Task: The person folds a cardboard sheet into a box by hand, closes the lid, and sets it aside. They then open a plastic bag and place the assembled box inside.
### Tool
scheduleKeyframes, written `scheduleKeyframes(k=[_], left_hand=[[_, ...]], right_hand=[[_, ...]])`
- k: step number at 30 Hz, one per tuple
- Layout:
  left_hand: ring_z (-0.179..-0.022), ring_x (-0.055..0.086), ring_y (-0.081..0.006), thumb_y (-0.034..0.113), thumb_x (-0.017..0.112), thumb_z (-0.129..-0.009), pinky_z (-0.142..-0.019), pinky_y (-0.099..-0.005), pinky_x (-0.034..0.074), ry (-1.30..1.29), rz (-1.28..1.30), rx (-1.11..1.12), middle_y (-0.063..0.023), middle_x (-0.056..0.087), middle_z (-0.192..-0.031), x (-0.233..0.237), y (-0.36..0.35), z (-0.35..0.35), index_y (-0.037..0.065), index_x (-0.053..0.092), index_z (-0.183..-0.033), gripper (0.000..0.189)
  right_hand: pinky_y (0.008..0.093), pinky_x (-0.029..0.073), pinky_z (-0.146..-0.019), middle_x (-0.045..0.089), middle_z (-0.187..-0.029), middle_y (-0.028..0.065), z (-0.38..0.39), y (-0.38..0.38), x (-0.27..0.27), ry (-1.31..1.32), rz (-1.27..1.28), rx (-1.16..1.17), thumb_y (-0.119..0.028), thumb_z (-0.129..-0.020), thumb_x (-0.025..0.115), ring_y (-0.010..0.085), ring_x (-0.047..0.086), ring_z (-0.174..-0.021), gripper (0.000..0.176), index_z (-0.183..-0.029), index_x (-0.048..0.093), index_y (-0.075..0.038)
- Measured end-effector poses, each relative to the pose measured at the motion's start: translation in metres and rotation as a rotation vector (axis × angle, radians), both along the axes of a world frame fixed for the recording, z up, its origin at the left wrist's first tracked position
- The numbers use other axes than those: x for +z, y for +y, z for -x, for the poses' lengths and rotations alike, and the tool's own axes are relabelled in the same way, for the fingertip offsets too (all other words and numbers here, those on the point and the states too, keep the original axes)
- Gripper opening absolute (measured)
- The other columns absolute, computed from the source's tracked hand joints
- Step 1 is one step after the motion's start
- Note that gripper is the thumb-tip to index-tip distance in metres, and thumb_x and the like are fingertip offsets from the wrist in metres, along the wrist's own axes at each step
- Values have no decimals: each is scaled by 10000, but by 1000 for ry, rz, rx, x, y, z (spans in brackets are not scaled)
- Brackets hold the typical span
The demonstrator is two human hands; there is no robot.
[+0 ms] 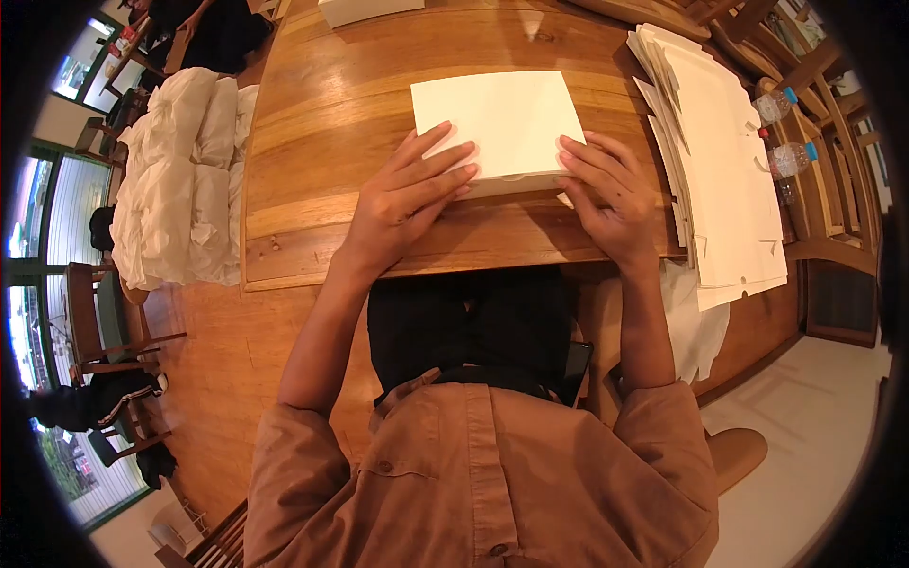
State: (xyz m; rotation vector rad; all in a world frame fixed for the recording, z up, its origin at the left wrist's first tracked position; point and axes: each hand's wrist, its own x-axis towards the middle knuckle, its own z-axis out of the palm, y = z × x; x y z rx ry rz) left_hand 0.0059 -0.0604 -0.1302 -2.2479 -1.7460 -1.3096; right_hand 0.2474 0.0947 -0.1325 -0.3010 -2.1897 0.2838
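Note:
A flat cream-white cardboard box lies on the wooden table in front of me. My left hand rests on the box's near left corner with its fingers spread flat over the top. On the near right edge sits my right hand, fingertips pressing the box's front side. Neither hand lifts the box; both press on it.
A stack of flat unfolded white cardboard sheets lies at the table's right end. Two plastic bottles stand beyond it by wooden chairs. A pile of white cloth bundles sits left of the table. Another white box lies at the far edge.

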Motion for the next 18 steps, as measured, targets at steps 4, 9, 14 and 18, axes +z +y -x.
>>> scheduleKeyframes(k=[4, 9, 14, 18], left_hand=[[-1337, 511, -380, 39, 737, -856, -1051, -414, 476, -1, -59, 115, -185, 542, -1431, -2, 12, -2, 142, 733, -1195, 354], [-1280, 540, -419, 43, 676, -912, -989, -417, 503, -73, 20, 168, -265, 416, -1505, -4, 50, 15, 182, 652, -1316, 428], [-1170, 589, -430, 45, 601, -954, -930, -420, 509, -69, 51, 209, -303, 394, -1501, -23, 113, 51, 183, 442, -1495, 580], [-1228, 551, -441, 56, 589, -958, -981, -435, 484, -139, 44, 219, -313, 393, -1496, -37, 157, 74, 126, 271, -1563, 687]], right_hand=[[404, 535, -941, 690, -1243, 46, 11, -7, 12, -82, -64, -80, -119, -774, 805, 321, 611, -1137, 401, -1167, 723, -122], [427, 509, -990, 632, -1344, 44, 36, 17, 13, -247, -136, -263, -189, -874, 718, 355, 572, -1218, 380, -1251, 679, -154], [468, 464, -1060, 549, -1441, 102, 80, 65, 9, -323, -40, -313, -298, -929, 662, 408, 461, -1353, 447, -1341, 607, -134], [494, 439, -1081, 435, -1527, 151, 119, 107, 0, -324, -13, -389, -397, -902, 683, 435, 403, -1388, 624, -1413, 510, -84]])
